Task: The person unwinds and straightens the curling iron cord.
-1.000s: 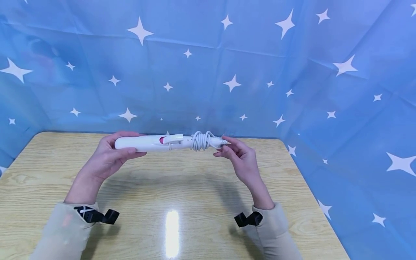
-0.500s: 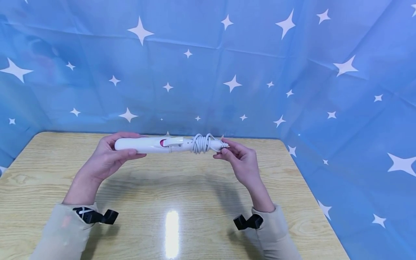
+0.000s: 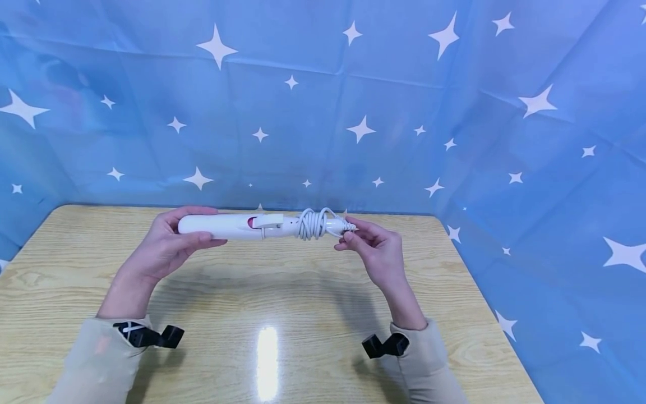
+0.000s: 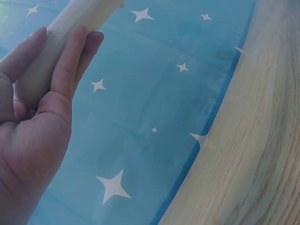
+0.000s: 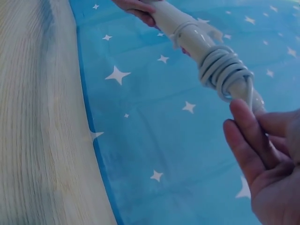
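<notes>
A white curling iron (image 3: 222, 226) with a raised lever and a red patch beside it is held level above the table's far side. Its pale grey cord (image 3: 313, 224) is wound in several turns round the handle. My left hand (image 3: 164, 247) grips the thick rounded end, thumb in front and fingers behind; the left wrist view shows that end of the iron (image 4: 51, 61) between thumb and fingers. At the cord end, my right hand (image 3: 378, 249) pinches the ribbed cord sleeve (image 3: 349, 226) with its fingertips. In the right wrist view the cord coil (image 5: 225, 70) sits just beyond the fingertips.
Below the hands lies a light wood-grain table (image 3: 227, 314), with a bright light reflection near its front. A blue cloth (image 3: 313, 101) with white stars hangs behind it and along the right side. Black wrist cameras (image 3: 171, 336) are strapped over the sleeves.
The cord end of the curling iron has dipped slightly, and my right hand has shifted a little down with it. My left hand keeps its grip, almost still.
</notes>
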A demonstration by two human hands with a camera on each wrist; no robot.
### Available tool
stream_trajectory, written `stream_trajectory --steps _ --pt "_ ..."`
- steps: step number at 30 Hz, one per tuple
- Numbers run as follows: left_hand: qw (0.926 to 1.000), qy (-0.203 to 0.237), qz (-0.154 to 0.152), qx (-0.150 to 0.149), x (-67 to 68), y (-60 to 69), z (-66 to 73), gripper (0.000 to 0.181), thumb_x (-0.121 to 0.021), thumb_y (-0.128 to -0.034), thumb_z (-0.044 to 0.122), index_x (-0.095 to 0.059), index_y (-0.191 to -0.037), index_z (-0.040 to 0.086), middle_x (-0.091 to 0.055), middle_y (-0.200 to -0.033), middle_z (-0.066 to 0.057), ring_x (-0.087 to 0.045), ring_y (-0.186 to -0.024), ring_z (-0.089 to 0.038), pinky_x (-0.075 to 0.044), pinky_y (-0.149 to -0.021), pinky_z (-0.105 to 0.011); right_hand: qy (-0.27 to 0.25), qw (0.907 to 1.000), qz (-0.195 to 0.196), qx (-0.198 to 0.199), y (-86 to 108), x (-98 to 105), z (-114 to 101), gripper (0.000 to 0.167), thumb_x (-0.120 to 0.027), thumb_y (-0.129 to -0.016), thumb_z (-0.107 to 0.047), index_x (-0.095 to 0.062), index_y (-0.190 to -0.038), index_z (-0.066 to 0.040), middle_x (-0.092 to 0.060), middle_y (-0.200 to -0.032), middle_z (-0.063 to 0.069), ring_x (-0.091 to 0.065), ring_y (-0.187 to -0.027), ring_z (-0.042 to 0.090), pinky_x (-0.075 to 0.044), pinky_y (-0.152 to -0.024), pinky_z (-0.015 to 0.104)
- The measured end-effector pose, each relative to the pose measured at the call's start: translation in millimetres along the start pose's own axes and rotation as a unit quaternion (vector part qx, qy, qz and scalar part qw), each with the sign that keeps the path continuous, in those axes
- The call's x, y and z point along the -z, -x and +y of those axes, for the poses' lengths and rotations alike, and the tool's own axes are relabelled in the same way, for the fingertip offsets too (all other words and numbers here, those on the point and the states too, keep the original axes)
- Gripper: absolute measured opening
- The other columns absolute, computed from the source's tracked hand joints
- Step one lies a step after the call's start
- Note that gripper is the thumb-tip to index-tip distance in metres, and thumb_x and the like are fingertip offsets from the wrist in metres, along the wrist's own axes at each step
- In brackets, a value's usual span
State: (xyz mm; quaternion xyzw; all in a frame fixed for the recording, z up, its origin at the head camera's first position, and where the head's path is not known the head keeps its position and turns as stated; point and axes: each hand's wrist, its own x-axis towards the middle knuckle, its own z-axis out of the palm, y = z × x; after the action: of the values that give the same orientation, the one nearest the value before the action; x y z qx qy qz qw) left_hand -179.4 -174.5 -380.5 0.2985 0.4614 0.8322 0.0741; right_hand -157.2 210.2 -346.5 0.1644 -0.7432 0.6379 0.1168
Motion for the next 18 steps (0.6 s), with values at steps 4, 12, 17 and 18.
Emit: stream_trajectory --steps 4,12,17,18 --pt "1.0000 0.000 0.006 0.001 -0.9 -1.0 -0.2 0.043 -0.048 -0.0944 -0.024 -0.067 -0.128 -0.005 -0.056 -0.129 -0.020 -0.062 -0.114 -0.027 -0.059 -0.094 -0.048 -0.015 0.9998 0.015 -0.004 0.4 0.4 1.1 0.032 -0.071 -0.092 0.009 -0.069 -0.124 0.009 -0.070 -0.090 0.034 -0.075 -0.067 0.017 -0.065 -0.077 0.039" --pt "1.0000 0.005 0.007 0.003 -2.7 -2.0 0.1 0.043 -0.049 -0.0948 -0.024 -0.068 -0.127 -0.004 -0.056 -0.130 -0.020 -0.062 -0.114 -0.027 -0.059 -0.094 -0.048 -0.050 0.9976 0.049 0.002 0.8 -2.0 0.8 0.029 -0.072 -0.089 0.011 -0.070 -0.118 0.011 -0.073 -0.084 0.027 -0.073 -0.060 0.018 -0.066 -0.069 0.039" --pt "0.9999 0.003 0.014 0.005 -4.2 -2.9 -0.2 0.043 -0.049 -0.0945 -0.024 -0.069 -0.126 -0.004 -0.056 -0.130 -0.020 -0.062 -0.115 -0.028 -0.059 -0.094 -0.048 -0.049 0.9961 0.073 -0.001 1.2 -5.1 2.5 0.026 -0.072 -0.090 0.011 -0.072 -0.116 0.010 -0.076 -0.081 0.013 -0.072 -0.060 0.018 -0.066 -0.069 0.038" --pt "0.9999 0.001 0.016 0.006 -4.2 -2.9 -0.3 0.042 -0.049 -0.0947 -0.024 -0.069 -0.126 -0.003 -0.056 -0.130 -0.020 -0.062 -0.115 -0.028 -0.059 -0.094 -0.048 -0.047 0.9960 0.076 -0.001 1.3 -5.8 3.0 0.026 -0.071 -0.090 0.012 -0.072 -0.116 0.010 -0.076 -0.081 0.012 -0.073 -0.060 0.018 -0.066 -0.071 0.039"
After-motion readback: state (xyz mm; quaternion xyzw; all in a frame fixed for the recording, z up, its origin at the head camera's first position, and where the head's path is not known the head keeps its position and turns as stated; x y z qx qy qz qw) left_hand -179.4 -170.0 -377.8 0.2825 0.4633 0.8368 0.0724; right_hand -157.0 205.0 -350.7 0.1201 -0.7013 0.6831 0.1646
